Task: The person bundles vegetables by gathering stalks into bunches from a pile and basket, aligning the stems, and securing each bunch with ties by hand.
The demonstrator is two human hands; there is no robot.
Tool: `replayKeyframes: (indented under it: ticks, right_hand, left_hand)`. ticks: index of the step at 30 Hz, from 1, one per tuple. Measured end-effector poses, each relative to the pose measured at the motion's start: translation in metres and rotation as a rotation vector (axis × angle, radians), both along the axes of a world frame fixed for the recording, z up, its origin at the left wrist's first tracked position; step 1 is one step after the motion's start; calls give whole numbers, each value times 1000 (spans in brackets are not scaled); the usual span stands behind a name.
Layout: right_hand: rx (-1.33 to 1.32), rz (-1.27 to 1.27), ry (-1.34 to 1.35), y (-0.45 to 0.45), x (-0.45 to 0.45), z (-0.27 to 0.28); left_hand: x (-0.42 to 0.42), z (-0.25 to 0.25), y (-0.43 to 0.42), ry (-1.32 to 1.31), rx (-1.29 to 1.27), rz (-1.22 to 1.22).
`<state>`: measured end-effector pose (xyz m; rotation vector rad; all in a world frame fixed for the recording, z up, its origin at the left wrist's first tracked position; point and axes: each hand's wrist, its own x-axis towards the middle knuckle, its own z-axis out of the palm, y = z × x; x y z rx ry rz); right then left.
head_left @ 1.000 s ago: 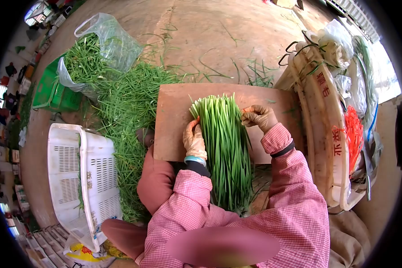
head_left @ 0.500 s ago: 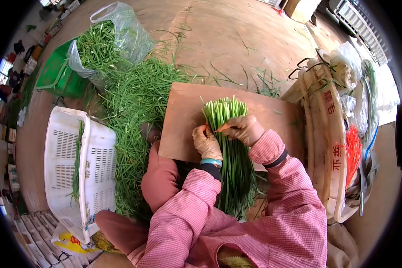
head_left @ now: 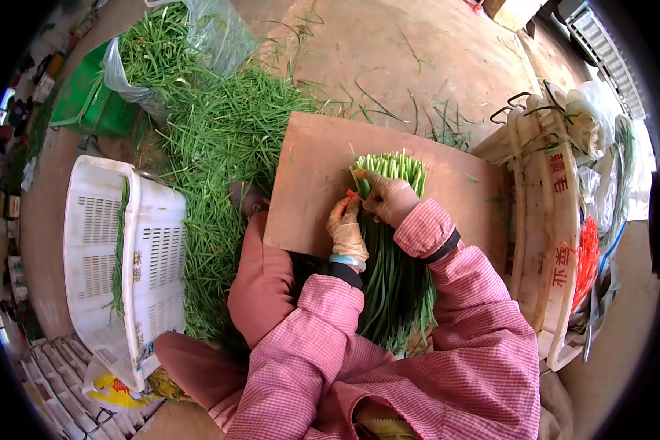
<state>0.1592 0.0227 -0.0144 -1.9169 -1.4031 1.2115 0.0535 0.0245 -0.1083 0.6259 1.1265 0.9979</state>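
A thick bundle of garlic chives (head_left: pixel 396 271) lies on the brown board (head_left: pixel 312 161), cut pale ends pointing away from me and dark leaves hanging toward my lap. My left hand (head_left: pixel 346 233), in a thin glove, is closed at the bundle's left side, pinching a red tie (head_left: pixel 354 195). Just right of it, my gloved right hand (head_left: pixel 390 199) rests over the stems with its fingers closed at the same tie. The part of the tie around the stems is hidden by my hands.
Loose chives (head_left: pixel 227 139) cover the floor on the left, near a green crate (head_left: pixel 88 95) and a clear plastic bag (head_left: pixel 224 40) of chives. A white crate (head_left: pixel 158 249) stands at my left. Red ties (head_left: pixel 586 257) hang on another crate (head_left: pixel 557 293) at right.
Both hands have come together at the bundle's left side, the right moving leftward across the stems. The red tie now stands up between their fingers. The view has shifted slightly.
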Motion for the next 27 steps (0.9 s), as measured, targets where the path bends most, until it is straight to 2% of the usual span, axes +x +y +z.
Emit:
replayKeyframes:
  ticks: [3, 4, 8, 10, 13, 17, 20, 23, 27]
  right_hand:
    - [-93, 104, -143, 7, 2, 9]
    - [-22, 168, -273, 7, 2, 9]
    - [161, 215, -462, 7, -2, -2]
    - [62, 205, -435, 11, -8, 17]
    - [-41, 174, -420, 9, -11, 18]
    - [4, 162, -388, 7, -4, 11]
    - [162, 215, -482, 7, 0, -3]
    - [178, 195, -494, 7, -2, -8]
    - [87, 172, -476, 7, -9, 8]
  left_hand:
    - [2, 0, -2, -17, 18, 8]
    - [1, 0, -3, -49, 19, 10]
    - [0, -8, -3, -44, 31, -21]
    - [0, -13, -4, -187, 44, 14]
    - [-2, -16, -5, -128, 114, -23]
    - [2, -19, -5, -60, 149, -14]
    - [2, -9, -4, -57, 132, -21]
    - [3, -15, -5, -172, 111, 9]
    - [4, -14, -6, -163, 106, 3]
